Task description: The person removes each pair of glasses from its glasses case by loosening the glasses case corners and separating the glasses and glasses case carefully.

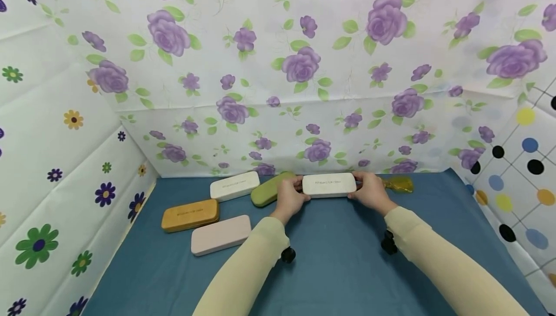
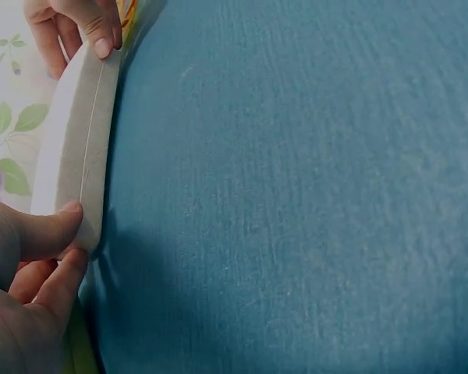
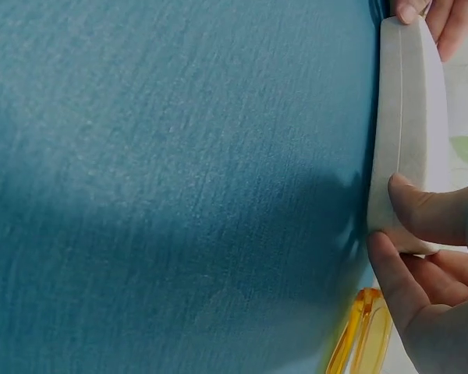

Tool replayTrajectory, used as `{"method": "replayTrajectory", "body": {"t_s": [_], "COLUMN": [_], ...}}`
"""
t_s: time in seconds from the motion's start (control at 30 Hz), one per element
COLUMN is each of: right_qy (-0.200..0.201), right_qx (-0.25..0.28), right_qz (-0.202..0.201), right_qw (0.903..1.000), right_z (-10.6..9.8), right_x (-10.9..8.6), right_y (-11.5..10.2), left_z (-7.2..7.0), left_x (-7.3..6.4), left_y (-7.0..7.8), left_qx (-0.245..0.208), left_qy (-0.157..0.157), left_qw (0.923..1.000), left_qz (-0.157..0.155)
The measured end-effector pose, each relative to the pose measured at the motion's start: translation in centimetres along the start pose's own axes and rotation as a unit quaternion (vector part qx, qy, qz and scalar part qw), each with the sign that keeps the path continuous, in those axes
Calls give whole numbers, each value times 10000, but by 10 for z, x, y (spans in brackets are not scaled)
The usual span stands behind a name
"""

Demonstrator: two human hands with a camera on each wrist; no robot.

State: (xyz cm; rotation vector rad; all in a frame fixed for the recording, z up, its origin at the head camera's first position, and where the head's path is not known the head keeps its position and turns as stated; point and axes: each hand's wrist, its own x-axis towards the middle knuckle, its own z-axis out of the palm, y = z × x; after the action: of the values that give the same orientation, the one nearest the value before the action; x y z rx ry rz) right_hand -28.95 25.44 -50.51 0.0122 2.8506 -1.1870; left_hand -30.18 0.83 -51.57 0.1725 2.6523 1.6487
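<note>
A white glasses case [image 1: 328, 185] with small lettering on its lid lies level at the back of the blue table, near the flowered backdrop. My left hand [image 1: 290, 196] grips its left end; in the left wrist view the thumb [image 2: 54, 231] is on the case's side and the fingers are at its end corner. At the other end, my right hand [image 1: 372, 192] holds the case between thumb [image 3: 425, 210] and fingers. The case looks shut, with a seam running along its side. Partly behind my left hand is a green glasses case [image 1: 266, 191].
Left of the hands lie another white case [image 1: 235, 186], a mustard-yellow case [image 1: 190, 215] and a pale pink case [image 1: 221, 235]. A see-through amber object [image 1: 400, 184] sits just right of my right hand. Flowered sheets [image 1: 243, 65] rise behind and beside the blue table [image 1: 339, 267].
</note>
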Motion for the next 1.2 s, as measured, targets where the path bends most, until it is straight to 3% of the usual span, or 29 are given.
{"method": "replayTrajectory", "body": {"t_s": [0.33, 0.73, 1.0, 1.2], "right_qy": [112, 126, 439, 194], "right_qx": [-453, -565, -540, -248], "right_qz": [-299, -351, -574, -746], "right_qw": [9985, 9977, 9959, 9967], "right_z": [2, 5, 4, 11], "right_x": [1, 2, 0, 1], "right_y": [-1, -3, -17, -36], "left_z": [3, 1, -23, -52], "left_x": [0, -2, -5, -11], "left_y": [0, 3, 11, 19], "left_qx": [72, 327, 768, 1048], "left_qy": [-17, -23, -167, -6], "left_qw": [9999, 9995, 9969, 9944], "left_qz": [89, 28, -57, 148]}}
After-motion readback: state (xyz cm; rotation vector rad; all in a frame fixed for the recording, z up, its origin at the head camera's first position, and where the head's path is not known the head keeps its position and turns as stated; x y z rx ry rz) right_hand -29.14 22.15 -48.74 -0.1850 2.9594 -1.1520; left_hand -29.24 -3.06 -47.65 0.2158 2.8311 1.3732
